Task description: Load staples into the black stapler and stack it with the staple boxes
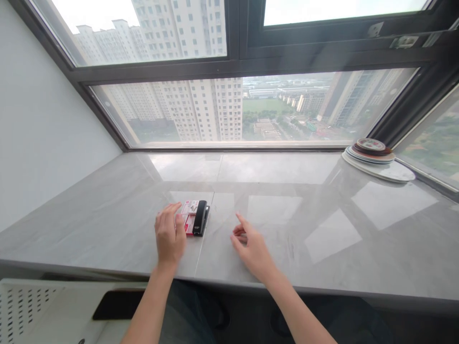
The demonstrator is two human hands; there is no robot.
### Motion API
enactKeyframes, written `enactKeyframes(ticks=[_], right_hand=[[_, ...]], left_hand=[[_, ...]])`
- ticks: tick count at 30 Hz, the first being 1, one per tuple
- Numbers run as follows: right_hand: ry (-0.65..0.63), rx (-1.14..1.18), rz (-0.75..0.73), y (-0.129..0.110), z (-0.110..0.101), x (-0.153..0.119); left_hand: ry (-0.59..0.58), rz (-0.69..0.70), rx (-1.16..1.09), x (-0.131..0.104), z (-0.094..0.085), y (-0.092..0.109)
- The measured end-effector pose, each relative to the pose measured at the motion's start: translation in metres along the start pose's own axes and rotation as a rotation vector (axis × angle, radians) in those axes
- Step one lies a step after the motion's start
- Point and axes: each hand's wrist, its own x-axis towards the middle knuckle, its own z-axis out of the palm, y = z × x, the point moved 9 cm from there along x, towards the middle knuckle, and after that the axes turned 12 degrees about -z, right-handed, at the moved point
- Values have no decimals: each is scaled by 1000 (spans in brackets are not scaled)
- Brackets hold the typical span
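Black stapler (200, 218), apparently red-white packaging (190, 223)

The left hand (169, 237) curves beside red-and-white packaging (189, 208) and a black stapler (200, 220); the right hand (254, 246) is apart.

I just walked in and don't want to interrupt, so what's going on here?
A person has both bare hands at a grey counter by a window. The left hand is beside some red-and-white packs; whether it touches them is hard to tell. A black stapler lies along the packs' right side. The right hand, apart from the stapler, appears to hold nothing.
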Motion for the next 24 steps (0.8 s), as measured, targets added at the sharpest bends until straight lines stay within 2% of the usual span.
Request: enactKeyframes(ticks=[2, 3, 5, 6, 8, 10, 13, 24], right_hand=[[43, -203, -8, 8, -47, -18], [37, -346, -22, 11, -67, -25], [-11, -608, -41, 18, -96, -35], [-47, -714, -38, 21, -103, -39], [-129, -883, -14, 27, -106, -44], [-194, -1003, 19, 29, -99, -47], [-228, -1094, 59, 27, -88, -48], [-247, -1130, 86, 27, -88, -48]], left_hand=[[11, 34, -57, -18, -4, 31], [-45, 88, -85, -29, 2, 52], [-311, 229, -77, -58, 34, 95], [-412, 264, -43, -72, 50, 110], [-520, 300, 49, -92, 77, 127], [-545, 302, 136, -103, 95, 129], [-558, 295, 195, -109, 107, 121], [-571, 298, 203, -107, 103, 120]])
